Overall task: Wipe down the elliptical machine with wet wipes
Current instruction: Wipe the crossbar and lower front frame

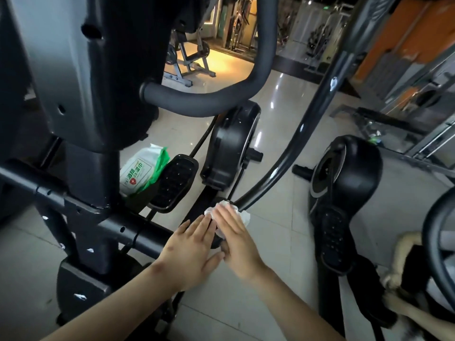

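White wet wipe (246,216) is lying on the elliptical machine (229,148), the right hand (236,239) pressing it with straight fingers, the left hand (194,252) resting flat alongside. At ten o'clock from them, a pack (140,171) is showing "酒精湿巾".

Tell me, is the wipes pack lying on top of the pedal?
No, the wipes pack stands beside the pedal, partly hidden behind its edge.

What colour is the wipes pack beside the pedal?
The wipes pack is white with green edges and green lettering, clearest in the head view.
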